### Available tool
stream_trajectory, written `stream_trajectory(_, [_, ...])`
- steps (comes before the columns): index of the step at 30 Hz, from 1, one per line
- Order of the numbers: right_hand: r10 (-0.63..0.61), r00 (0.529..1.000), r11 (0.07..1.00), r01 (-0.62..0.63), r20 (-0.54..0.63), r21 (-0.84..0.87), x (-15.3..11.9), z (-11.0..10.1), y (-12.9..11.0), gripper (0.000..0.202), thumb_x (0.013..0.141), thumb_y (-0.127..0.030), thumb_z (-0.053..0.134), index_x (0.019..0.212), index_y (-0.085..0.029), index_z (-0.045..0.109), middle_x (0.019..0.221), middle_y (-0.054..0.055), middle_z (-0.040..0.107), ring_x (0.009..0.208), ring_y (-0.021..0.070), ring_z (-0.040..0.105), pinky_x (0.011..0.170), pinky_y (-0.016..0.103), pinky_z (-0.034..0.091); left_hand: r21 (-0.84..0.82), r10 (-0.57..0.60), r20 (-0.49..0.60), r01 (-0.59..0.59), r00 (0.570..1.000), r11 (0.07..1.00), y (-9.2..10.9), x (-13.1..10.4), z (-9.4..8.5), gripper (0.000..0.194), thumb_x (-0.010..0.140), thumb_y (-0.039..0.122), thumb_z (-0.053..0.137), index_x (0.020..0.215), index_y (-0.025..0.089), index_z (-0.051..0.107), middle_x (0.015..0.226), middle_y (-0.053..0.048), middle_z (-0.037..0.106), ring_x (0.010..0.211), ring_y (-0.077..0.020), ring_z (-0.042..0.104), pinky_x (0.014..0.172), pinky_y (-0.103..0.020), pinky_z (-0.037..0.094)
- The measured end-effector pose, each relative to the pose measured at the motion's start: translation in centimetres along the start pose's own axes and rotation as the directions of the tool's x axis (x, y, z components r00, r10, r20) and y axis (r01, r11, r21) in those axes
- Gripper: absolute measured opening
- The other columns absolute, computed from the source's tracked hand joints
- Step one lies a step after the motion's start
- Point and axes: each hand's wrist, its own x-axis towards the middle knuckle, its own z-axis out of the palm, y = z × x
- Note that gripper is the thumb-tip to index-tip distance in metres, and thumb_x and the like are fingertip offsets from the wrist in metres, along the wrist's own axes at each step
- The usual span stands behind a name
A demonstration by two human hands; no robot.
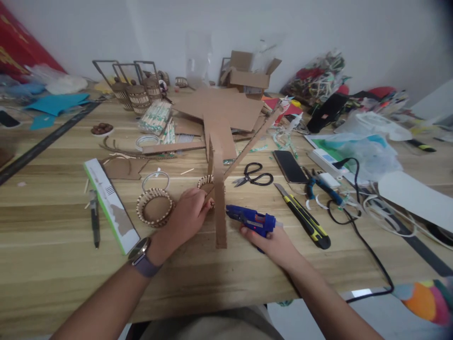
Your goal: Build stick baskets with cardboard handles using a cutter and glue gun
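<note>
My right hand point(271, 243) is wrapped around a blue hot glue gun point(253, 219), whose nozzle points left at a long bent cardboard strip point(220, 208). Left of that strip, my left hand point(189, 212) is closed at the near side of a small round basket point(205, 181) with a beaded-looking rim. The strip partly covers this basket, and my fingertips are partly hidden. Another cardboard strip slants up to the right from the basket. A second round basket point(155, 208) with a cardboard bottom sits just left of my left hand.
Scissors point(253, 175), a phone point(290, 166) and a yellow-black utility knife point(304, 217) lie to the right. A power strip point(327, 162) and black cable are beyond. Leftward lie a long white box point(111, 205) and a pen-like tool point(94, 219). Cardboard sheets point(244, 111) and lidded baskets point(138, 99) stand behind.
</note>
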Motion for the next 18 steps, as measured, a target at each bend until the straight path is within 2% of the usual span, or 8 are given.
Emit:
stream_trajectory(6, [0.004,0.999,1.0,-0.004,-0.045,0.018,-0.04,0.46,0.23,0.029,0.076,-0.044,0.068,0.092,-0.02,0.072,0.087,0.007,0.079,0.08,0.0253,0.074,0.07,0.033,0.06,0.06,-0.033,0.036,0.031,0.999,0.998,0.41,0.06,-0.12,0.022,0.099,0.025,0.047,0.085,0.019,0.062,0.086,-0.009,0.069,0.087,-0.0248,0.063,0.085,-0.043,0.052])
stream_trajectory(12, [0.001,0.994,1.0,-0.002,-0.108,-0.01,-0.06,0.8,0.57,0.028,0.075,-0.046,0.071,0.089,-0.022,0.074,0.083,0.008,0.08,0.074,0.0274,0.075,0.063,0.034,0.062,0.079,-0.054,0.079,0.048,0.995,0.996,0.8,0.47,-0.5,0.022,0.098,0.024,0.047,0.082,0.019,0.062,0.087,-0.009,0.069,0.089,-0.026,0.064,0.086,-0.044,0.051])
stream_trajectory(18, [-0.053,0.996,0.998,0.052,-0.072,-0.02,0.2,0.94,0.43,0.027,0.079,-0.044,0.068,0.092,-0.022,0.075,0.089,0.008,0.081,0.082,0.0283,0.077,0.073,0.037,0.063,0.059,-0.049,0.089,0.044,0.995,0.997,0.88,0.46,-0.6,0.024,0.098,0.023,0.046,0.081,0.019,0.062,0.086,-0.009,0.068,0.091,-0.0269,0.065,0.087,-0.045,0.051])
